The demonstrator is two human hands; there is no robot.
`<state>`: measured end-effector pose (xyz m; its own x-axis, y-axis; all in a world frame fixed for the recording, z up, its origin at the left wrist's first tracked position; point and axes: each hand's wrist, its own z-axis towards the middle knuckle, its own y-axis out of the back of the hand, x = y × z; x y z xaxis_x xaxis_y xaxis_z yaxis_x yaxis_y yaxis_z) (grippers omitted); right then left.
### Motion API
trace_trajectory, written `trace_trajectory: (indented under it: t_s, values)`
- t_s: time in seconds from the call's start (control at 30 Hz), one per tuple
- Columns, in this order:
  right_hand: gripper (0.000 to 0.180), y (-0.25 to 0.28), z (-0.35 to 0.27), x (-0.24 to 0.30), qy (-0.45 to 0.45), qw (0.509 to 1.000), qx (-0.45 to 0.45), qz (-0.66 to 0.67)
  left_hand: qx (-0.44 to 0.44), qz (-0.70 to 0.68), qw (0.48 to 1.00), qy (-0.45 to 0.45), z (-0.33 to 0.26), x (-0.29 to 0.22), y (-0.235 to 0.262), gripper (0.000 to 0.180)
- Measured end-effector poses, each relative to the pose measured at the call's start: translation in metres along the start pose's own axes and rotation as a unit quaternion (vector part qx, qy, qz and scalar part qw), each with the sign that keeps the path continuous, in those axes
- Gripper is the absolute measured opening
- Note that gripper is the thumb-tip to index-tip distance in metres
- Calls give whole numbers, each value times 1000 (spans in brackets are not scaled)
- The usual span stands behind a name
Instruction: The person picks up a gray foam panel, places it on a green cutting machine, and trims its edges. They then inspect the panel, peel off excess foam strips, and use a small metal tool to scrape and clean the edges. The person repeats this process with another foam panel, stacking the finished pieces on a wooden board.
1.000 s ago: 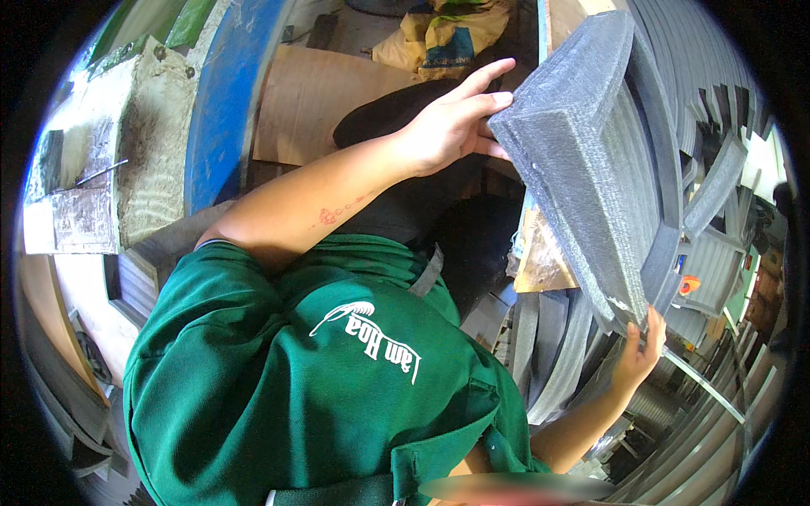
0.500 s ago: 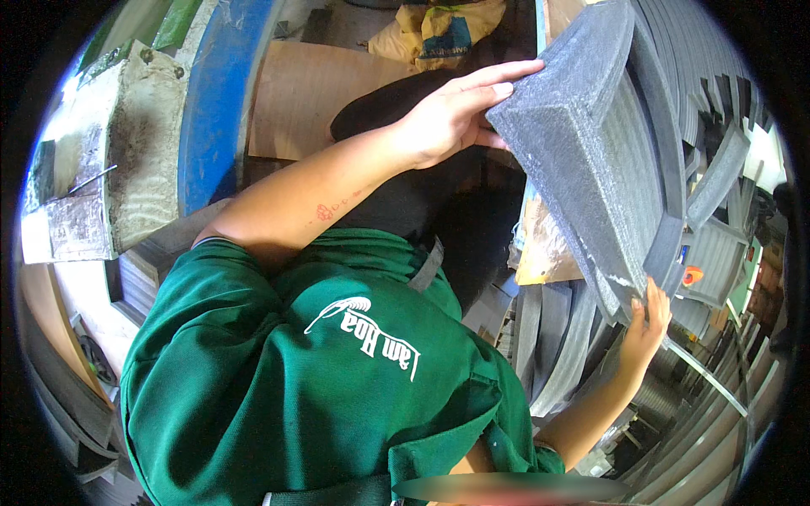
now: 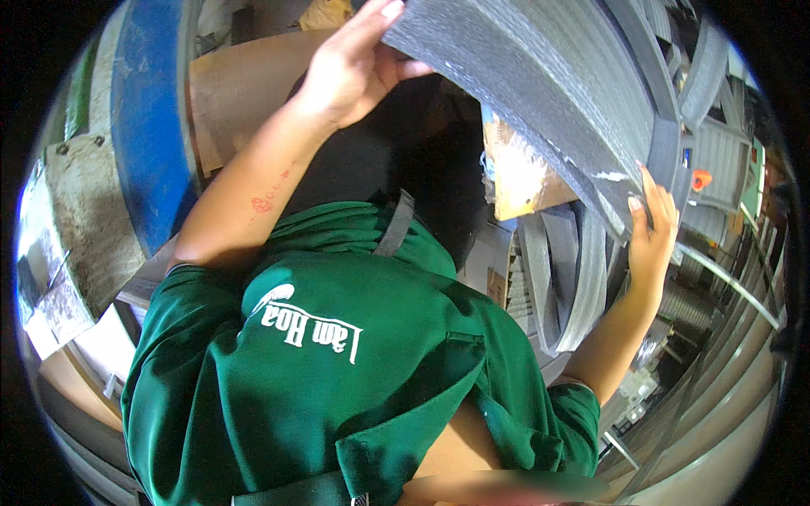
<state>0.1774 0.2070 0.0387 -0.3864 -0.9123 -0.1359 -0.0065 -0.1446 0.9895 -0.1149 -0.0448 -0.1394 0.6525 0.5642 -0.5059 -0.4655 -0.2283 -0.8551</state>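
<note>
A long dark grey foam piece [image 3: 540, 101] with raised side walls slants across the upper right of the head view, tilted and partly cut off by the top edge. My left hand [image 3: 354, 72] grips its far left end, thumb along the upper side and fingers underneath. At the nearer right end, my right hand [image 3: 654, 211] is closed round the corner, fingertips pressed on the foam beside a pale scuff. What lies under the piece is partly hidden.
More curved grey foam strips [image 3: 582, 287] stand below the held piece, beside a tape-covered brown block [image 3: 527, 173]. A blue panel [image 3: 152, 126] and a brown board [image 3: 245, 93] are at left. A yellow bag [image 3: 325, 13] lies at the far side.
The foam piece and both hands now appear higher in the view, the left hand also farther left. The surroundings have shifted too. Both hands keep hold of the piece.
</note>
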Motion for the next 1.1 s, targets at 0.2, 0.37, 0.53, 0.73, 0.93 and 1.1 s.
trace_trajectory:
  t_s: [0.2, 0.37, 0.53, 0.73, 0.93, 1.1]
  values:
    - [49, -1, 1, 8, -11, 1000, 8, 2, -12, 28, 999, -24, -2, 5, 5, 59]
    - [50, 3, -3, 13, -16, 1000, 8, 20, -60, 17, 998, 12, 0, 9, 20, 52]
    - [50, -3, -7, 14, -5, 1000, -2, 1, -80, 27, 996, -2, -2, 17, 31, 49]
    - [52, -12, -14, 14, -39, 999, 13, 3, -42, 42, 998, 26, 1, 12, 40, 58]
    - [60, 8, 0, 58, 28, 990, -125, -49, 31, 108, 994, -16, 0, 3, 22, 58]
    - [75, 29, 9, 123, 91, 980, -126, 122, 134, 331, 933, 44, -16, -15, -17, 34]
